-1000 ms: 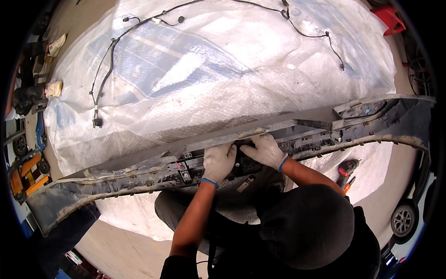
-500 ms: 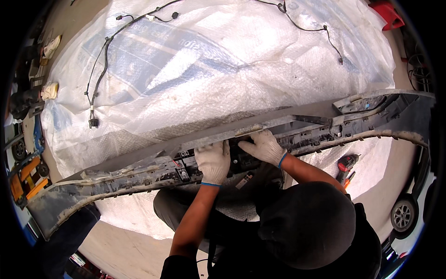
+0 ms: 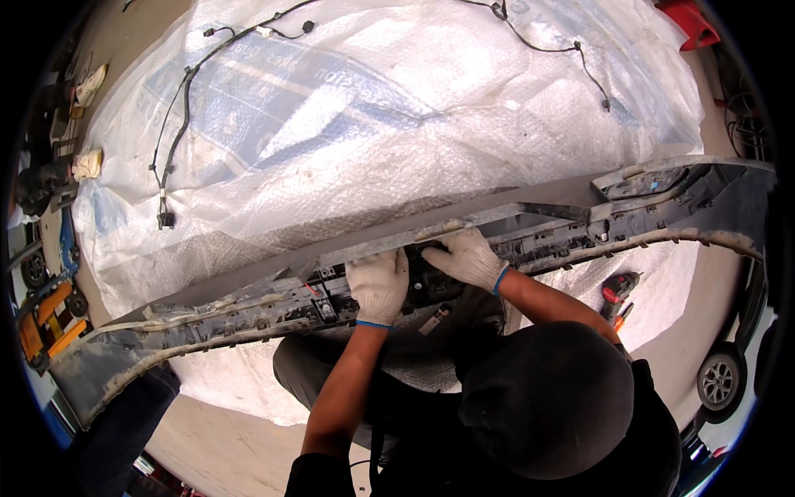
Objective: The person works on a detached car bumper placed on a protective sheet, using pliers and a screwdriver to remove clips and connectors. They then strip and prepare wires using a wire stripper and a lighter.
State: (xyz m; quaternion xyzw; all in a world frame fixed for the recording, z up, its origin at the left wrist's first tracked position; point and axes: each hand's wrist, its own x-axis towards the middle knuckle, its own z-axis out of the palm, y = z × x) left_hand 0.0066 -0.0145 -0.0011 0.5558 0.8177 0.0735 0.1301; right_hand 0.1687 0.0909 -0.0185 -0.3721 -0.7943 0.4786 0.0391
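A long dark grey car bumper [image 3: 530, 222] lies across in front of me, its ribbed, dirty inner side facing me. My left hand [image 3: 377, 286], in a white knit glove with a blue cuff, is curled into the middle of the bumper. Its fingertips are hidden under a lip. My right hand [image 3: 468, 258], gloved alike, grips the bumper's inner ridge just to the right. Its thumb presses toward a black part between the hands, and the other fingers are partly hidden. A black fitting with a thin red wire [image 3: 319, 291] sits left of my left hand.
White woven plastic sheeting [image 3: 464, 141] covers the floor. A black wiring harness [image 3: 186, 91] with connectors lies on it beyond the bumper. A red and black power tool [image 3: 617, 290] and an orange-handled tool [image 3: 623, 316] lie at right. Another person's shoes [image 3: 87, 164] show at far left.
Both hands stay at the middle of the bumper, with only slight shifts of the right thumb and fingers. The whole view has drifted very slightly.
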